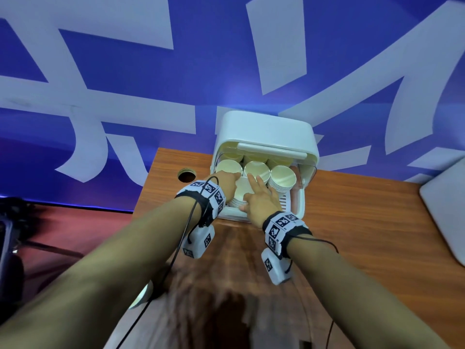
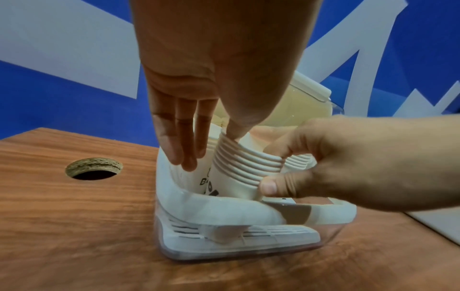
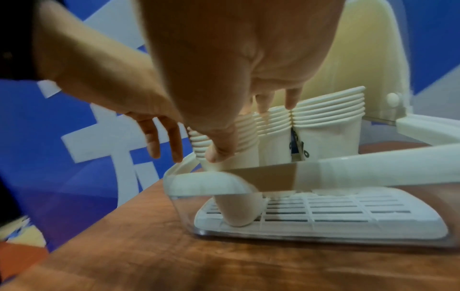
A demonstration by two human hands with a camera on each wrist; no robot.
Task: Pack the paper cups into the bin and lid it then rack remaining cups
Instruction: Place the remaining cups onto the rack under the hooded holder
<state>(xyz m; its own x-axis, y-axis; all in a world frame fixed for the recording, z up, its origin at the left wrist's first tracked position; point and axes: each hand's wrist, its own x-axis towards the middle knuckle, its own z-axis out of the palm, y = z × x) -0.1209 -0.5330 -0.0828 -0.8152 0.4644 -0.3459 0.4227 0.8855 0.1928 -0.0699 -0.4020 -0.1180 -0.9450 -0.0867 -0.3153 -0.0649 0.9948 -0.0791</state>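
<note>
A clear bin with a white rim (image 1: 300,200) stands on the wooden desk, its white lid (image 1: 264,129) hinged up at the back. Several stacks of paper cups (image 1: 281,176) stand upright inside it. A further stack of paper cups (image 1: 240,195) leans at the bin's front left, its base on the slotted white grate (image 3: 348,208). My right hand (image 2: 271,167) grips this stack (image 2: 244,163) just under its rims with thumb and curled fingers. My left hand (image 2: 211,149) has straight fingers (image 2: 184,141) down beside the stack at the bin's left wall, with its thumb on the stack's top rim.
A round cable hole (image 1: 186,175) sits in the desk left of the bin. A grey flat device (image 1: 448,210) lies at the right edge. A pale round object (image 1: 141,295) shows under my left forearm. The blue wall with white letters rises right behind the bin.
</note>
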